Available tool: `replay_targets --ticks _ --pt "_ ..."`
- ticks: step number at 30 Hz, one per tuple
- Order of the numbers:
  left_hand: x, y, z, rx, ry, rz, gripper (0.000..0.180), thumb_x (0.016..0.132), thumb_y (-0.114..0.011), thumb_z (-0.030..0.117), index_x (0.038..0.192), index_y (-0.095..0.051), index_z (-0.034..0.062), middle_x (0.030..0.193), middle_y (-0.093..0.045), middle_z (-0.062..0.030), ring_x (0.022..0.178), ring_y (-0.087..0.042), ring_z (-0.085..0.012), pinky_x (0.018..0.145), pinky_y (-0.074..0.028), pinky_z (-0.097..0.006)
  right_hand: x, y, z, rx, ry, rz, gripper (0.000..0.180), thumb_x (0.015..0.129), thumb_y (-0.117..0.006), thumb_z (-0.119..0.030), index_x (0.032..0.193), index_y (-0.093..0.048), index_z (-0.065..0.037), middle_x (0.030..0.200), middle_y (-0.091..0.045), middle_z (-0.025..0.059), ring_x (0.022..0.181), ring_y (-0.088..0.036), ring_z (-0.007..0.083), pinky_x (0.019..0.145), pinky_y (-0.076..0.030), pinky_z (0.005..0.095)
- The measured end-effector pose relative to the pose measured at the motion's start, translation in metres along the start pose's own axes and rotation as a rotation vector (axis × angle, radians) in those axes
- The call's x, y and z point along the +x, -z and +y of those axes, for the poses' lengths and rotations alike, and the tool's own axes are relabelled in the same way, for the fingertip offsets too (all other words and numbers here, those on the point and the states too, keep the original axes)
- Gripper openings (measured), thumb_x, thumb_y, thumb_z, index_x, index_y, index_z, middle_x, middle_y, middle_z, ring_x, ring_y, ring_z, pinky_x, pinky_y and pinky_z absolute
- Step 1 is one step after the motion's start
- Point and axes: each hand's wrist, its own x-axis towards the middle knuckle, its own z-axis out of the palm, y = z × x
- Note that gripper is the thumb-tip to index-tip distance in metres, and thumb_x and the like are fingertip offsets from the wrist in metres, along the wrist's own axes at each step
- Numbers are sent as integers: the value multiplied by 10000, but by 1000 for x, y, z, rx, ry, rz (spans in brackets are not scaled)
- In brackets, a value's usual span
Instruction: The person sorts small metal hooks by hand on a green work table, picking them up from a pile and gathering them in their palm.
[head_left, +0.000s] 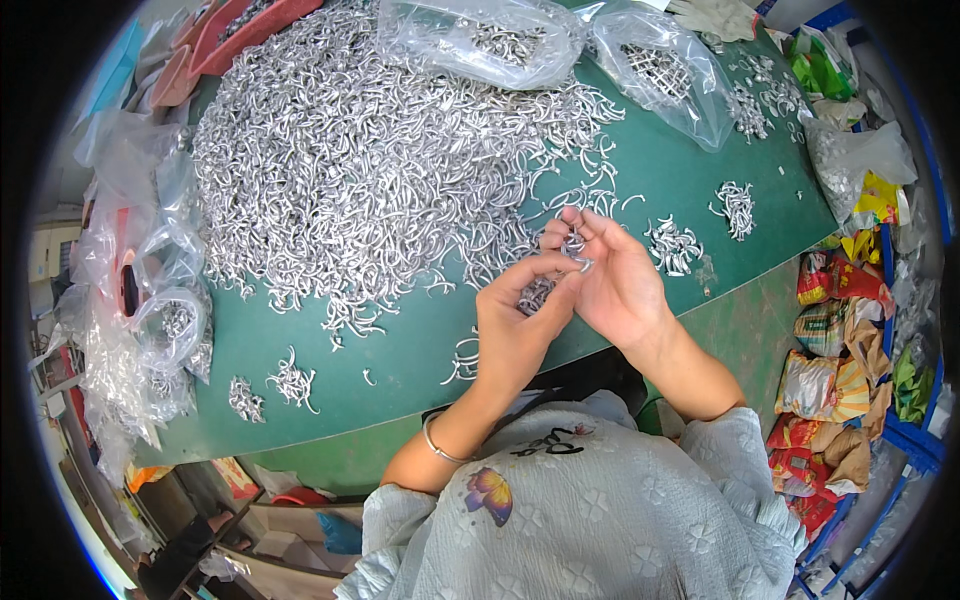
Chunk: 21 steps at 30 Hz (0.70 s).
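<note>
A large heap of small curved silvery metal pieces (360,150) covers much of the green table (400,400). Close to the heap's near right edge, my left hand (522,318) is closed, its thumb and forefinger pinching a small curved metal piece (583,265). Beside it my right hand (622,285) is turned palm up with curled fingers, cupping several more metal pieces (573,243). The fingertips of both hands nearly meet, and some of what they hold is hidden.
Small piles (675,246) (737,209) lie right of my hands, others (292,385) at the near left. Clear plastic bags (665,75) of metal parts line the far edge. A red tray (245,40) stands far left. Colourful packages (820,385) fill a blue-framed rack at right.
</note>
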Motion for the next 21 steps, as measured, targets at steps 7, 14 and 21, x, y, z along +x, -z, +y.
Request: replay_targets --ticks 7,14,21 --pt "0 -2 8 -64 5 -136 113 843 -591 -12 948 -634 -13 735 -603 -23 547 -471 -44 473 -338 -168 -4 2 1 53 -102 19 180 939 -479 -191 1021 -530 -39 975 -559 83 919 -547 196 837 -469 331" --pt "3 -6 13 147 -140 -178 129 829 -598 -15 942 -660 -6 752 -622 -20 606 -518 -42 530 -393 -163 -2 15 5 29 -135 -105 211 931 -508 -225 1051 -546 -56 1016 -593 84 949 -574 199 830 -483 325" --pt "9 1 21 -502 409 -238 135 906 -500 60 1000 -568 -8 637 -506 -24 443 -361 -50 357 -247 -168 -7 -2 9 -39 -117 123 203 928 -504 -245 1042 -533 -80 985 -583 67 896 -573 198 842 -467 361"
